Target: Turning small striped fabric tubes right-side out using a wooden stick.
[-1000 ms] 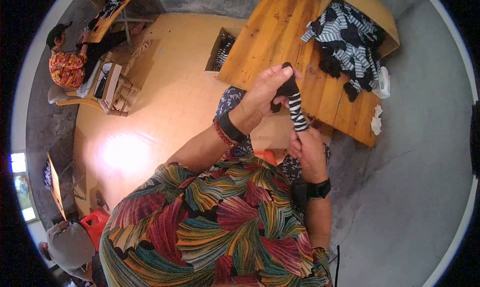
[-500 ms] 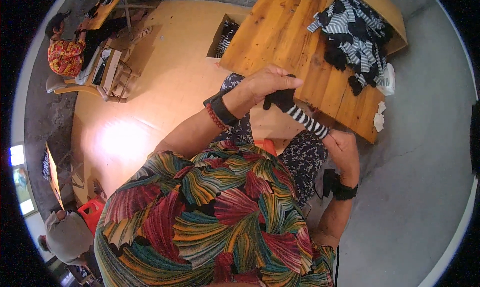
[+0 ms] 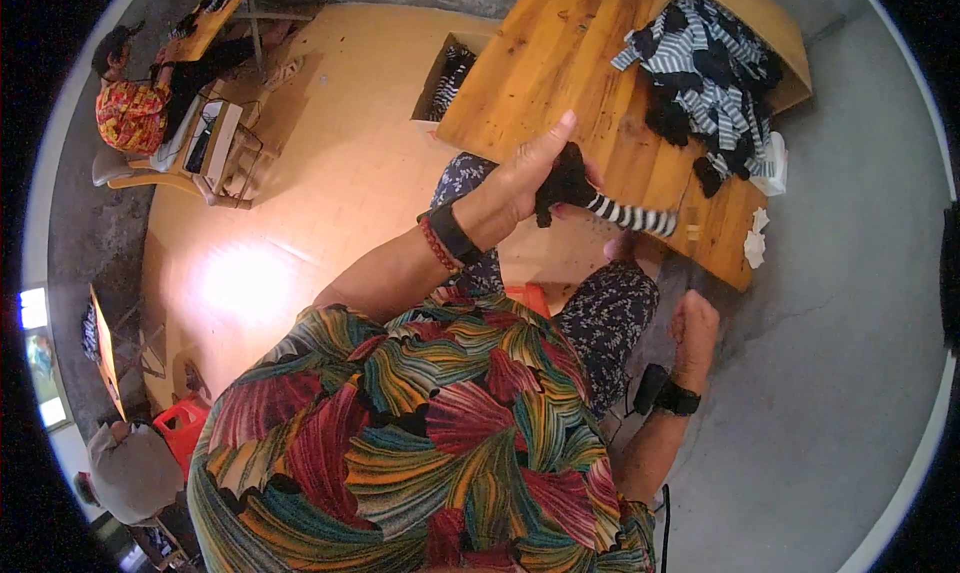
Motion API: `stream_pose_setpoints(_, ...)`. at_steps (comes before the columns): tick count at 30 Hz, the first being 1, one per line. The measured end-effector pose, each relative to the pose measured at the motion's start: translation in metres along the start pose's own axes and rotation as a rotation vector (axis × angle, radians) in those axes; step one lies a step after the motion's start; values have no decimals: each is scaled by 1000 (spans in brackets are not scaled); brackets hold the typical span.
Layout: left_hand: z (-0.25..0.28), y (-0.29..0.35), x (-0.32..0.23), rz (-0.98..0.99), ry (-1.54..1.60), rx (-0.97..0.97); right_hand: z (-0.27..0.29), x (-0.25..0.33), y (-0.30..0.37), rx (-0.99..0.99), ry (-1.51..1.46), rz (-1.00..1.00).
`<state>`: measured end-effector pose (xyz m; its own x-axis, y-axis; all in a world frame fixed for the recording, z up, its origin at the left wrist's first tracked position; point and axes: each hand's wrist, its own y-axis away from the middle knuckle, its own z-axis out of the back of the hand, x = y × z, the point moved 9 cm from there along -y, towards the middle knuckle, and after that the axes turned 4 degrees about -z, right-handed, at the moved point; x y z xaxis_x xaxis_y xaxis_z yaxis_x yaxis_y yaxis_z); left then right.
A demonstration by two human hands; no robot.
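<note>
A black knitted glove [image 3: 566, 181] with a long black-and-white striped cuff [image 3: 632, 214] hangs in front of me near the table's edge. My left hand [image 3: 530, 173] is closed on its black part, thumb raised and the fingers behind it. The cuff sticks out freely to the right. Lower and to the right, apart from the glove, my right hand [image 3: 695, 321] is closed in a fist beside my knee. Whatever its curled fingers may hold is hidden.
A wooden table [image 3: 545, 63] stands ahead, bearing a tipped cardboard box [image 3: 790, 68] with heaped striped pieces [image 3: 715, 83]. White crumpled paper [image 3: 757, 238] lies at its right edge. Another box [image 3: 428, 98] sits left of the table. Co-workers [image 3: 130, 113] sit at far left.
My right hand has let go of the striped cuff and moved down toward me. The glove stays in my left hand, whose thumb has lifted; the cuff now swings out more level.
</note>
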<state>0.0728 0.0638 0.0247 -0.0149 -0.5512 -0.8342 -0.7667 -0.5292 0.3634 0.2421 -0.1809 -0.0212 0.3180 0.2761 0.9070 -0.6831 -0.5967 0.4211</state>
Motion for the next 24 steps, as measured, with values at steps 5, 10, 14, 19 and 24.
stream_pose_setpoints(5, -1, -7, 4, 26, 6, 7, -2, 8, 0, -128, -31, 34)
stream_pose_setpoints(10, -12, -13, 16, -15, -53, 85, -92, 55, 3, 69, 162, 220)
stream_pose_setpoints(14, -41, -6, 33, 43, -42, 169, -143, 62, -9, 239, 81, 266)
stream_pose_setpoints(19, -34, -9, 57, 94, 106, 249, -166, 50, -6, 415, -148, 32)
stream_pose_setpoints(24, -31, 2, 53, -21, -43, 327, -131, 50, -22, 223, -323, 103)
